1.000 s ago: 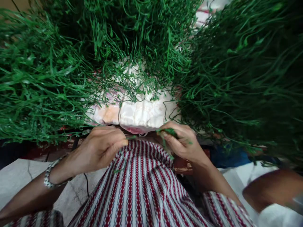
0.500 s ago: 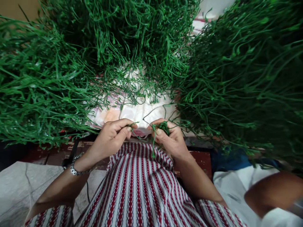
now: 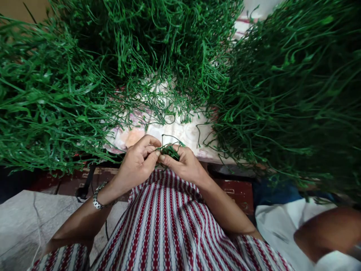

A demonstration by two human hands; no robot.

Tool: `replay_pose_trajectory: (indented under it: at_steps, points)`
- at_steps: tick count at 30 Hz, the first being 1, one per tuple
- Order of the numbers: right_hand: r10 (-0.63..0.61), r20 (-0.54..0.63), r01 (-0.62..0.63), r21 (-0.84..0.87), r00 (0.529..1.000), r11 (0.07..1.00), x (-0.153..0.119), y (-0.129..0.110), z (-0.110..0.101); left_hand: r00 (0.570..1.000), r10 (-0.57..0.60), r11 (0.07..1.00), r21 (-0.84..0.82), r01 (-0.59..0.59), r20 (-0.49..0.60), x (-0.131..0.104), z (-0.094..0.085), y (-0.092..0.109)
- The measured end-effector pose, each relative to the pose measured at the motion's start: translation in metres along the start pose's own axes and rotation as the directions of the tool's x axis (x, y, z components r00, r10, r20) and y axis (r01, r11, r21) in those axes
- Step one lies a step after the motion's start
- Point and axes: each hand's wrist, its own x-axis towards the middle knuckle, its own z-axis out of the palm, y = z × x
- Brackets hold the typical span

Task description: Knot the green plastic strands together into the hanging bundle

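Observation:
Close together in front of my waist, both hands work at a small tangle of thin green stems (image 3: pixel 170 151). My right hand (image 3: pixel 187 165) is closed around this tangle, its thumb pressed along the near side. The thumb and fingers of my left hand (image 3: pixel 141 160) pinch the ends of the stems, touching the right thumb. One dark, bent stem sticks up above the fingers. Beneath lies a pale patterned sheet (image 3: pixel 183 130) with loose stems strewn across it. What the left fingertips hold is partly hidden.
Large heaps of green stems stand at the left (image 3: pixel 47 98), the back (image 3: pixel 146 37) and the right (image 3: pixel 282 94). A dark red wooden bench (image 3: pixel 237 192) runs beneath the near edge. Another person's arm (image 3: pixel 324 233) and white clothing (image 3: pixel 278 222) are at the lower right.
My right hand has moved left with the stem tangle, so the two hands now meet; before, they were apart. The bent stem moved left with it.

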Motion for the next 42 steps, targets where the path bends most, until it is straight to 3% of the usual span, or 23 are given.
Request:
replay_pose_trajectory:
  at_steps: [3,6,11,14,16,19,22,25,27,32,35,38,42]
  points:
    - [0.032,-0.022,-0.032,-0.002,0.999,0.999,0.0,0.0,-0.002,0.998,0.052,0.986,0.159,-0.045,-0.04,-0.001,-0.002,-0.001]
    - [0.081,0.0,-0.081,0.049,0.997,0.996,-0.001,0.001,-0.004,0.997,0.067,0.982,0.181,-0.061,-0.028,-0.001,-0.003,0.001]
    - [0.111,0.063,-0.117,0.105,0.992,0.988,-0.016,-0.005,-0.012,0.999,0.035,0.995,0.098,-0.037,0.021,-0.007,-0.018,0.001]
    - [0.085,0.023,-0.087,0.112,0.996,0.99,-0.027,-0.011,-0.022,0.991,0.016,0.999,-0.046,-0.022,-0.135,-0.012,-0.032,-0.005]
    - [0.09,0.027,-0.092,0.07,0.996,0.993,-0.031,-0.015,-0.027,0.987,-0.012,0.996,-0.085,-0.001,-0.16,-0.013,-0.035,-0.008]
    - [0.109,0.102,-0.109,-0.001,0.989,0.994,-0.03,-0.018,-0.029,0.998,-0.053,0.996,-0.076,0.05,-0.029,-0.011,-0.032,-0.005]
    - [0.047,0.058,-0.047,-0.011,0.997,0.999,-0.027,-0.019,-0.029,0.999,-0.023,0.999,0.032,0.022,0.035,-0.007,-0.027,-0.002]
    - [0.01,0.056,-0.009,-0.022,0.998,1.0,-0.026,-0.02,-0.03,0.972,0.037,0.944,0.311,-0.111,0.233,-0.007,-0.025,-0.006]
    - [0.013,0.082,-0.012,-0.009,0.997,1.0,-0.026,-0.02,-0.031,0.941,0.093,0.892,0.393,-0.224,0.324,-0.008,-0.025,-0.009]
    - [0.067,0.09,-0.077,0.11,0.994,0.991,-0.024,-0.016,-0.026,0.924,0.305,0.819,0.43,-0.379,0.233,-0.016,-0.019,-0.008]
    - [0.067,0.107,-0.083,0.157,0.992,0.984,-0.021,-0.011,-0.022,0.912,0.337,0.805,0.431,-0.408,0.235,-0.017,-0.013,-0.005]
    - [0.042,0.119,-0.065,0.191,0.992,0.979,-0.019,-0.008,-0.02,0.937,0.303,0.869,0.353,-0.346,0.172,-0.013,-0.002,-0.006]
    - [0.014,0.095,-0.031,0.177,0.995,0.984,-0.017,-0.004,-0.018,0.989,0.151,0.981,0.125,-0.15,0.005,-0.004,0.013,-0.012]
